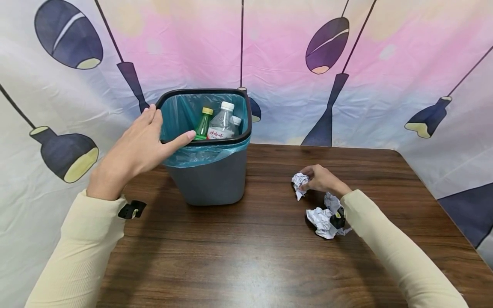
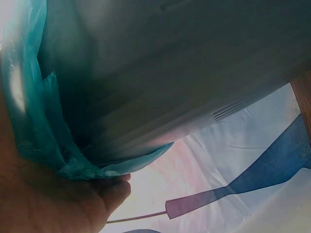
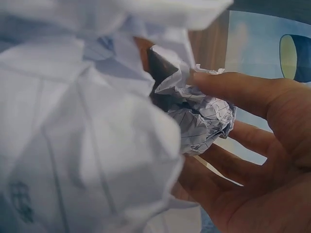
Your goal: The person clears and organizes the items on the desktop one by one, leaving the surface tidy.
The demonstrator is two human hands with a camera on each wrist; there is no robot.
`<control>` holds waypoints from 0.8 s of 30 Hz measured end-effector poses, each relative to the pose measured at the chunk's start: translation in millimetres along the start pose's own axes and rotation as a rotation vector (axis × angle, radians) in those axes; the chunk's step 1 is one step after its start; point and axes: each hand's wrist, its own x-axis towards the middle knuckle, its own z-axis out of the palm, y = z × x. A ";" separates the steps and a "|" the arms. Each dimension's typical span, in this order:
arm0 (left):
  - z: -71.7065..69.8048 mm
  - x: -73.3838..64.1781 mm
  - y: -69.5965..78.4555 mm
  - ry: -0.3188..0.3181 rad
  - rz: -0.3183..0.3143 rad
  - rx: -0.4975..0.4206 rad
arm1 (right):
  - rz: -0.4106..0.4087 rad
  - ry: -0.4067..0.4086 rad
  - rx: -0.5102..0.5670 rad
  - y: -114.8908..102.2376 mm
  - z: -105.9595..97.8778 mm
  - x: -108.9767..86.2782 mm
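A grey trash bin (image 1: 212, 184) with a black rim stands on the table, lined with a teal plastic bag (image 1: 181, 109). My left hand (image 1: 135, 147) rests on the bin's left rim, thumb stretched along the front edge. In the left wrist view, the palm and fingers (image 2: 114, 196) lie against the folded-over bag. At the right, my right hand (image 1: 321, 177) holds a crumpled paper ball (image 1: 299, 184) between thumb and fingers, low over the table. Beneath the right wrist lie more crumpled papers (image 1: 321, 222), one filling much of the right wrist view.
Inside the bin are a green bottle (image 1: 203, 124) with a yellow cap and clear bottles (image 1: 222, 122) with white caps. The brown wooden table (image 1: 231, 256) meets a patterned cloth backdrop (image 1: 277, 85) behind and along the sides.
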 end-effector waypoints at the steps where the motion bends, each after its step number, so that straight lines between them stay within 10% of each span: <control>1: -0.1 0.0 0.0 0.000 0.000 0.000 | -0.001 0.002 -0.005 -0.2 -0.8 -0.2; 24: 0.7 -0.6 -0.3 -0.004 0.000 -0.005 | 0.030 0.134 0.144 -25.6 -31.3 -11.8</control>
